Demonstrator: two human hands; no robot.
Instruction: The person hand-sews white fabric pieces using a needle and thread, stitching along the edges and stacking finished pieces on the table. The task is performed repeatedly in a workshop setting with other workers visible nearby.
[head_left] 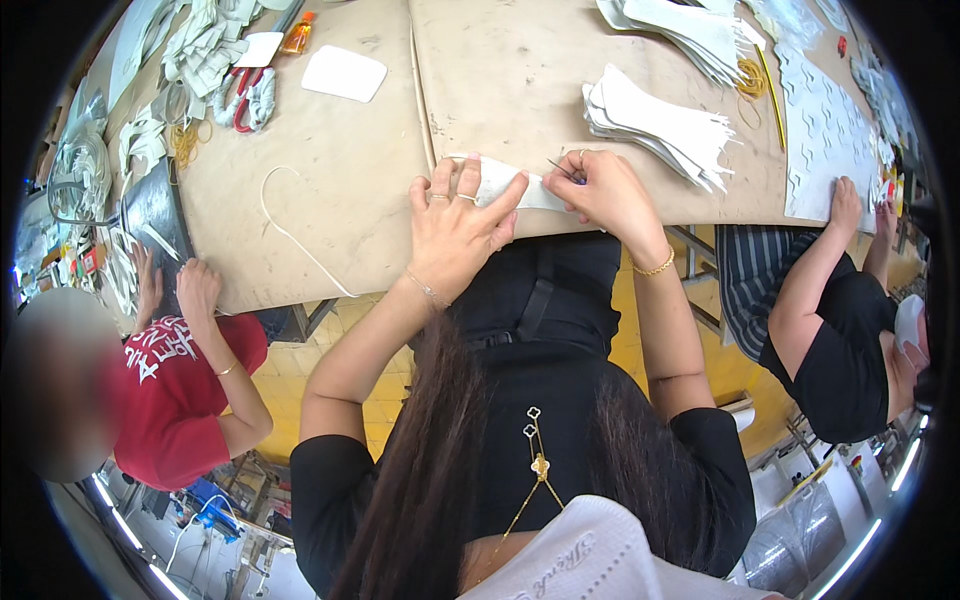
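At the near edge of the table, a white flat strip (538, 196) lies in front of me. My left hand (455, 220) rests on its left part with the fingers spread, pressing it down. My right hand (608, 192) is at the strip's right end, its thumb and fingers pinched together. A thin dark pointed tool (556, 165) sticks out of that pinch; its exact kind is too small to tell. Just beyond my right hand lies a stack of white fringed pieces (655, 120).
A white cord (283, 222) curves over the brown table cover (350, 200). Red-handled scissors (241, 100), an amber bottle (298, 35) and a white card (344, 74) lie at the far left. A yellow pencil (771, 98) is at right. Co-workers sit on both sides.
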